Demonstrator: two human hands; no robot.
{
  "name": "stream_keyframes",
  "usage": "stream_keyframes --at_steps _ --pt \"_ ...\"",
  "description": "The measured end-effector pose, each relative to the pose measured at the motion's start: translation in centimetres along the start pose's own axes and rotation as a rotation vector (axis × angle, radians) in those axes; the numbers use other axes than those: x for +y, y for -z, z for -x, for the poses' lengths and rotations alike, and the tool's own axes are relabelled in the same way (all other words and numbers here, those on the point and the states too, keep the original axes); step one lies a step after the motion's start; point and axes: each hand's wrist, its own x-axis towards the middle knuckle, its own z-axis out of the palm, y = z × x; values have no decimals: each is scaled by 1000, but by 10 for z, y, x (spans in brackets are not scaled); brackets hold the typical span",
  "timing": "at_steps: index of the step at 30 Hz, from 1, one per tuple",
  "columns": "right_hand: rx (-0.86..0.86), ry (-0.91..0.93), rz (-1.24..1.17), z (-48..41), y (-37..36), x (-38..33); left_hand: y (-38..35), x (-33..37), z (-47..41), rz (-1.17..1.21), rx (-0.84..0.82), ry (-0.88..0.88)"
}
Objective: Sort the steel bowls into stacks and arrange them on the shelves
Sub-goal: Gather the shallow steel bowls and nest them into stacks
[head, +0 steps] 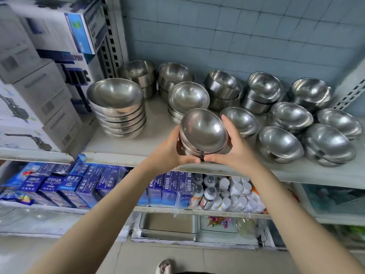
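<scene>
three stacked bowls [203, 132], perhaps, between left hand [170, 153] and right hand [237, 152]

Support: white shelf board [158, 133] | landmark: tall stack of wide steel bowls [116, 107], standing on it | just behind landmark: stack of deeper bowls [138, 76] | right of landmark: low bowl stack [188, 97] | further right: back-row stacks [223, 86], front cluster of low stacks [280, 143].

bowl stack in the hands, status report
Left hand and right hand grip bowl stack at shelf front edge. Other stacks close behind and right; bare shelf left.
</scene>
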Motion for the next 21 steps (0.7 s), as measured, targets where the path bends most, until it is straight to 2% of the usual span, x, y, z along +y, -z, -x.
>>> stream_keyframes --at_steps 7,12,17,21 --pt "-72 14 56 -4 9 -18 0 3 0 35 -15 -50" --pt "-83 22 238 -12 24 -33 3 1 -1 -49 -17 -72" --pt "-128 47 392 -18 36 -45 3 3 -2 -33 -13 -74" --pt "-116 58 402 -20 33 -44 4 4 -1 -24 -29 -76"
